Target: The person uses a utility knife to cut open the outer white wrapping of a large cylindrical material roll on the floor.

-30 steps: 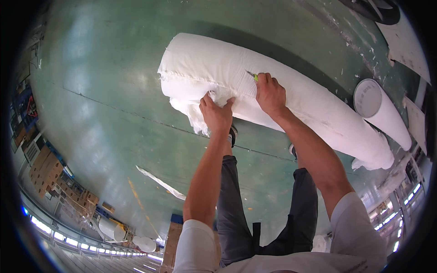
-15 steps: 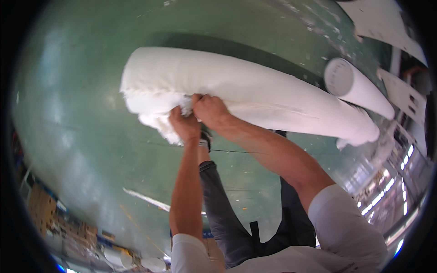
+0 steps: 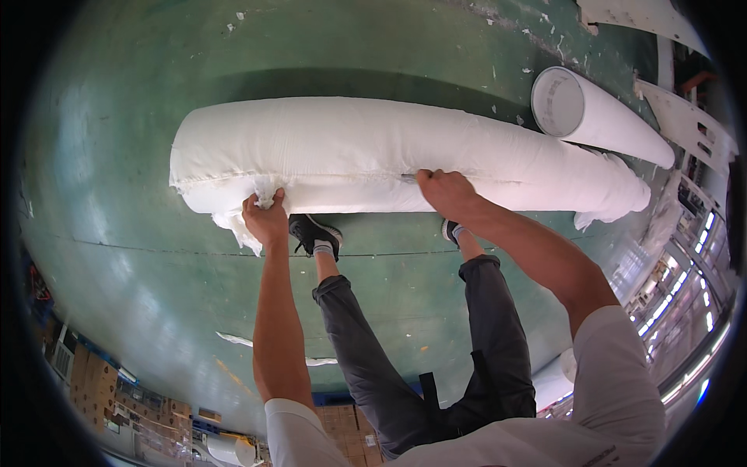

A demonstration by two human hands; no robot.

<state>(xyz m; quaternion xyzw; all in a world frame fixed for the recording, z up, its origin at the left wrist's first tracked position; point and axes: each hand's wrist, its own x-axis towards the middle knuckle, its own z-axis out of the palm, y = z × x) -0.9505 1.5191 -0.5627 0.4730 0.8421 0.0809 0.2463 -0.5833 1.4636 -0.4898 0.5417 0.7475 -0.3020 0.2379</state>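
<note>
A long roll wrapped in white material [image 3: 334,136] lies on the floor in front of my feet. My left hand [image 3: 266,221] is closed on a bunched flap of the white wrapping [image 3: 267,193] at the roll's near side, toward its left end. My right hand [image 3: 447,193], farther right, is closed in a fist at the roll's near side. From it a small grey blade-like tool [image 3: 408,177] sticks out to the left, against the wrapping; its handle is hidden. A ragged seam runs along the wrapping, and loose material hangs below the left end.
Beside the roll's right end lies a white tube [image 3: 603,117] with a round end facing me. Pale flat panels [image 3: 689,117] are at the far right. White scraps [image 3: 319,361] dot the green floor [image 3: 156,296]. Stacked cardboard boxes [image 3: 93,381] stand at lower left.
My hands have moved apart along the roll: the left to the left with the bunched wrapping, the right to the right with the tool. More of both feet shows beneath.
</note>
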